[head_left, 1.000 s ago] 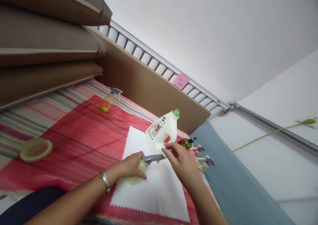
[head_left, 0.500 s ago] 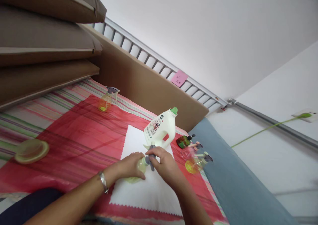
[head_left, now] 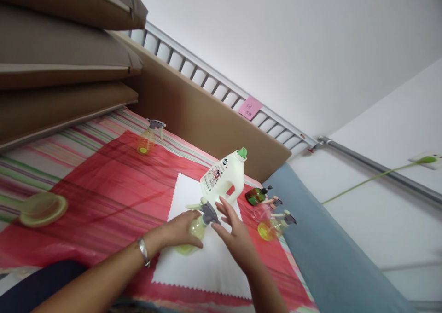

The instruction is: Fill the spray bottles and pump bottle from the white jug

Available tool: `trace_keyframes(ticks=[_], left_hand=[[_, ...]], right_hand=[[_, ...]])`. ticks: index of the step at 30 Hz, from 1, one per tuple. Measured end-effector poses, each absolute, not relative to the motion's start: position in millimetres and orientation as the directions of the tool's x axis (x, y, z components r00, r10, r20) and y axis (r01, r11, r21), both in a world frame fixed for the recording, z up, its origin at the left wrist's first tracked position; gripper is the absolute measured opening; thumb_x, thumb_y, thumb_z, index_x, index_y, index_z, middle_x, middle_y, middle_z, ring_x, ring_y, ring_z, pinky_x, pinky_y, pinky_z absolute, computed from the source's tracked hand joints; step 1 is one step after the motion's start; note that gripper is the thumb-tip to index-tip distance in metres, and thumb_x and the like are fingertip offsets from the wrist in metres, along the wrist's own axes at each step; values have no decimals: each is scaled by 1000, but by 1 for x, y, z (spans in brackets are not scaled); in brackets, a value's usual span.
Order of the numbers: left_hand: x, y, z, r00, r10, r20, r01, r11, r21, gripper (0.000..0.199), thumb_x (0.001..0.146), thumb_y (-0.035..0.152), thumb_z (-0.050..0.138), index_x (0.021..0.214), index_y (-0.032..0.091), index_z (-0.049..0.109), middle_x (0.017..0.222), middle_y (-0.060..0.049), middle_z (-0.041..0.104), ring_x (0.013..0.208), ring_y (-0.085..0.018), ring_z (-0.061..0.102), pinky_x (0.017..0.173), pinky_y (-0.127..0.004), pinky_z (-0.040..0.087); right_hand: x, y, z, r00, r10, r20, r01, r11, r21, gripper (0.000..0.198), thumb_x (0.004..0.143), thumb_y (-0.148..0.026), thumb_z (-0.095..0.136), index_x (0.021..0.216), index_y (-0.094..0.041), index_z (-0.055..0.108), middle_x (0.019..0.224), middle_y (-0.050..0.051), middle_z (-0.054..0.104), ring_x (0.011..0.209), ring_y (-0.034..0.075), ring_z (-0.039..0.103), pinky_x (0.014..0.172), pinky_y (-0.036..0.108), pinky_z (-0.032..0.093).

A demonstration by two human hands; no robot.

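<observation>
My left hand [head_left: 184, 231] is wrapped round the clear body of a spray bottle [head_left: 198, 229] with pale yellow-green liquid at its bottom. The bottle's grey spray head [head_left: 209, 213] with a pale trigger sits on its neck. Close by on the right, my right hand [head_left: 235, 234] has its fingers spread around the head's right side and holds nothing; whether a fingertip touches it I cannot tell. Beneath the bottle lies a white cloth [head_left: 214, 276] with zigzag edges. Just behind stands a white detergent jug [head_left: 224, 177] with a green spout and a printed label.
On the red sheet [head_left: 113, 188] stand another spray bottle [head_left: 146, 141] at back left and a lidded round container [head_left: 43, 209] at left. To the right are a dark green pump bottle [head_left: 254, 196], a pink bottle [head_left: 261, 212] and a yellow-liquid spray bottle [head_left: 271, 228]. Folded mattresses [head_left: 69, 41] rise at upper left.
My right hand has come off the spray head, its fingers opening out to the right. The spray head has turned, its trigger now pointing left. My left hand keeps its hold.
</observation>
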State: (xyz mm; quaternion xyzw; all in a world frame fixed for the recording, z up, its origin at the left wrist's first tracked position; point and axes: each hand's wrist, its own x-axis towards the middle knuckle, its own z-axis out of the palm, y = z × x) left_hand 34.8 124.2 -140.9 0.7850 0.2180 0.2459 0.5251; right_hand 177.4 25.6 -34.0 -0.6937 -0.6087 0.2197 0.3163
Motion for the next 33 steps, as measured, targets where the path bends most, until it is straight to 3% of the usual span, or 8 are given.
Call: trace_keyframes(ticks=[4,7,10,12,16,20,26,33], left_hand=[[32,123,-136,783,611,119,93,-304,948,85,53,38,76,128,20,42,133,-12,46,120,-30,42,101,-41,30],[28,121,-125,812,564,149,70,-348,935,63,64,38,69,121,18,49,125,-11,53,114,-29,46,98,-38,34],[25,120,-118,812,535,232,-2,-395,919,34,79,41,51,103,18,60,106,-7,61,101,-24,53,92,-34,38],[26,120,-116,789,560,252,-46,-355,934,33,84,42,44,96,17,61,97,-6,63,94,-22,55,86,-31,41],[36,118,-115,754,615,231,-118,-220,968,24,78,36,53,83,15,62,81,-3,64,79,-19,58,72,-27,45],[41,111,-114,560,792,242,18,-303,953,24,69,31,63,89,17,61,95,-5,64,90,-23,56,82,-31,41],[35,113,-114,714,664,221,111,-419,901,24,81,37,48,84,18,61,89,-6,64,87,-23,55,81,-33,40],[39,101,-110,557,781,285,156,-435,887,25,80,36,49,92,17,61,93,-10,65,95,-26,56,90,-38,38]], right_hand=[[190,7,-109,396,915,-79,433,-262,-863,69,68,-31,60,131,-20,32,128,17,50,116,28,50,89,47,44],[174,10,-146,354,935,-35,373,-175,-911,75,59,-27,67,127,-23,35,130,12,48,118,29,47,91,45,43],[153,22,-149,264,964,30,376,-74,-924,71,57,-22,69,121,-23,38,117,7,57,109,25,54,92,39,44],[145,30,-144,271,962,36,401,-79,-913,67,57,-21,70,117,-22,39,113,7,59,106,24,56,91,37,45],[142,36,-139,302,953,30,426,-106,-899,63,57,-23,71,112,-21,40,110,8,59,102,24,58,89,37,46],[139,40,-137,287,955,78,494,-77,-866,61,58,-21,66,112,-21,38,104,7,60,100,24,58,89,36,46],[136,38,-138,325,945,37,521,-146,-841,58,59,-27,66,109,-19,38,103,11,60,94,25,60,82,35,49],[132,41,-135,272,948,162,542,-12,-840,47,63,-20,61,108,-20,47,110,10,60,106,23,55,97,36,40]])
